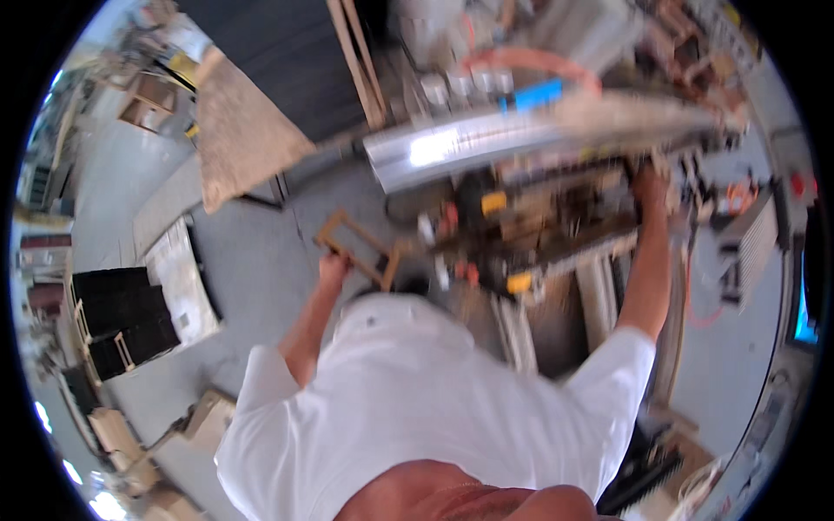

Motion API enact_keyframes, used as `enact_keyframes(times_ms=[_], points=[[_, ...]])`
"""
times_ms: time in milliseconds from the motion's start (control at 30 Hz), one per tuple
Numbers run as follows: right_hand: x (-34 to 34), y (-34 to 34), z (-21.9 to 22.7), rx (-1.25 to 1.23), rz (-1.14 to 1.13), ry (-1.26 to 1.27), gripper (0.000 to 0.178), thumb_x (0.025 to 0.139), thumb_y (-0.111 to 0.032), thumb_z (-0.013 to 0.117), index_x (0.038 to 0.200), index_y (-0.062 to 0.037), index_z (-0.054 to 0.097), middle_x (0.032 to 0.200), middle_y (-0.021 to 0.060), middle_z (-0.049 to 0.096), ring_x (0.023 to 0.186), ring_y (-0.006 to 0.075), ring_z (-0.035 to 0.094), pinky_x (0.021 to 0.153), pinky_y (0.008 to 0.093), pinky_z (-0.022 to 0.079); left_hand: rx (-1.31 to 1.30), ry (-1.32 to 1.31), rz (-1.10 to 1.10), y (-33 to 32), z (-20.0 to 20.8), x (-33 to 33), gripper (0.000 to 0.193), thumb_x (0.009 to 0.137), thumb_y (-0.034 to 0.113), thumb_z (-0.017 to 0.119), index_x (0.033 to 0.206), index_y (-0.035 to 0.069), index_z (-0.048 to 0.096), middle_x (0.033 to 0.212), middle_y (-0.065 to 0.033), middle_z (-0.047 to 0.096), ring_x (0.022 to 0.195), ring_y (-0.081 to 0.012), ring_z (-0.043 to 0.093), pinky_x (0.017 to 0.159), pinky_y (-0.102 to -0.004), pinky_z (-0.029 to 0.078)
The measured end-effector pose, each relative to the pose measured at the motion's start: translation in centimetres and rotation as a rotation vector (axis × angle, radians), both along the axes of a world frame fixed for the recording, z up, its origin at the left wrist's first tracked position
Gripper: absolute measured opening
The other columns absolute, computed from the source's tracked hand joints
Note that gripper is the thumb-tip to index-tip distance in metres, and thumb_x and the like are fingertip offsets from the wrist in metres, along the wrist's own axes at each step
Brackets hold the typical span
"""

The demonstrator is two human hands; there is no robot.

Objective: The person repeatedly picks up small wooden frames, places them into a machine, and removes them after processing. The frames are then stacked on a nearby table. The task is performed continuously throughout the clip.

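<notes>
From here, the left hand [334, 262] curls round a wooden frame [391, 270] above the grey floor [278, 233]; the right hand [650, 186] is at the machine [566, 257], grip too blurred to tell. The white shirt's [408, 391] dark mark [371, 321] is unreadable.

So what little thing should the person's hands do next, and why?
Perhaps the left hand could bring the wooden frame a bit closer to the machine. The left hand holds it out to the side, clear of the machine, while the right hand reaches to the machine's right end. It's too blurry there to tell if that hand holds anything.
</notes>
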State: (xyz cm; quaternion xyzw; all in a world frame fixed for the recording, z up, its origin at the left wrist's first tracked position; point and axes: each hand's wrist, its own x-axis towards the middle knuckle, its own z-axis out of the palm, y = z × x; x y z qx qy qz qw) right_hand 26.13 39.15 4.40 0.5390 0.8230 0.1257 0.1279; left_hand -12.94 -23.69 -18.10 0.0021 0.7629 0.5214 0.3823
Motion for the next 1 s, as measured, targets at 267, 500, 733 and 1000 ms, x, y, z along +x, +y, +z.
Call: enact_keyframes(times_ms=[267,500,733,1000], points=[[-2.1,-3.3,3.1,0.032,0.037,-0.109,0.023,0.074,-0.019,0.067,0.096,-0.0116,0.066,0.102,0.0117,0.067,0.102,0.0316,0.062,0.087,0.0493,0.045,-0.002,-0.178,0.136,1.3,4.3,0.9,0.022,0.089,0.014,0.054,0.104,-0.001,0.061,0.094,-0.0072,0.065,0.075,-0.0137,0.06,0.066,-0.0262,0.051],[-0.6,-2.1,1.6,0.151,0.067,-0.053,0.035,0.065,-0.023,0.077,0.096,-0.0103,0.065,0.095,0.0121,0.068,0.095,0.0319,0.065,0.08,0.0456,0.05,0.072,-0.159,0.13,2.3,5.1,0.7,0.02,0.086,0.012,0.059,0.099,-0.002,0.061,0.086,-0.0096,0.063,0.068,-0.015,0.059,0.057,-0.0266,0.049],[-1.6,-3.5,3.0,0.109,0.045,0.012,0.016,0.075,-0.013,0.059,0.09,-0.0079,0.06,0.096,0.0149,0.066,0.097,0.0325,0.062,0.09,0.0481,0.041,0.04,-0.136,0.188,2.9,6.3,0.5,0.021,0.087,0.013,0.057,0.103,-0.001,0.059,0.091,-0.0077,0.064,0.075,-0.0165,0.062,0.059,-0.0275,0.051],[-1.8,-3.8,3.1,0.212,0.014,-0.033,0.03,0.065,-0.015,0.073,0.093,-0.0084,0.065,0.093,0.0128,0.068,0.094,0.0294,0.065,0.088,0.0416,0.046,0.12,0.091,0.173,3.0,7.8,-1.5,0.024,0.087,0.012,0.056,0.107,-0.001,0.059,0.094,-0.0081,0.066,0.082,-0.0174,0.063,0.063,-0.0311,0.052]])
